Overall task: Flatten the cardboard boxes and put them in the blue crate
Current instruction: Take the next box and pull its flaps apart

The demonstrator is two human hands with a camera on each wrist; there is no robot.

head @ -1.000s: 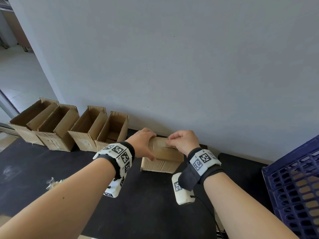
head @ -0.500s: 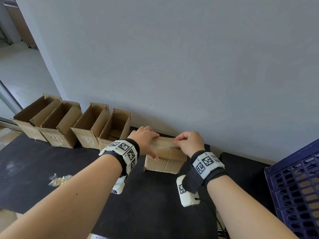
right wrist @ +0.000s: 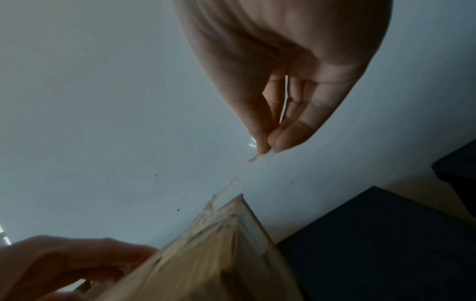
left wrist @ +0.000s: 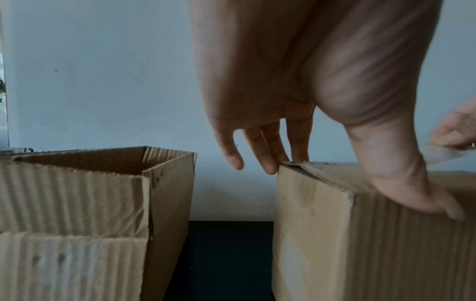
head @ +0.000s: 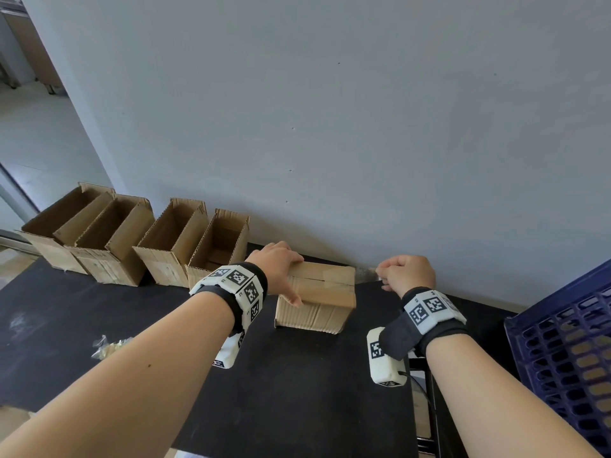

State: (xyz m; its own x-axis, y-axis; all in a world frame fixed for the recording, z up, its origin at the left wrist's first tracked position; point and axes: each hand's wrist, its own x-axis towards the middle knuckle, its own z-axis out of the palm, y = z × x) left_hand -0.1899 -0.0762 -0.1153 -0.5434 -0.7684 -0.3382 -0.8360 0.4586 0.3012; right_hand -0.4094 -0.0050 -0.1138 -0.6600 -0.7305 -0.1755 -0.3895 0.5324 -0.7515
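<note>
— Well, where do we have the closed cardboard box (head: 315, 297)?

— We see it upright on the black table (head: 297, 391), near the table's far edge against the grey wall (head: 363, 127), its top flaps down. Our left hand (head: 279, 269) grips its left end: the fingers curl over the far top corner, and the thumb (left wrist: 422, 195) presses down the near face.

— And our right hand (head: 408, 272)?

— It hangs off the box's right end, apart from the cardboard, with thumb and fingertips pressed together on a strip of clear tape (right wrist: 231, 183). From the right wrist view we see that strip run taut from the pinch down to the box's top right corner, where it is part-lifted from the seam.

— What else stands on the table?

— Four open cardboard boxes (head: 178, 239) in a row along the far edge, left of the one we hold; the nearest of them sits just beside our left wrist. A crumpled bit of clear wrapping (head: 110, 347) lies toward the table's left side, well apart from the boxes.

— And the blue crate (head: 568, 352)?

— It sits at the right, beyond the table's right edge, and through its lattice wall we make out tan patches; what they are we cannot tell.
</note>
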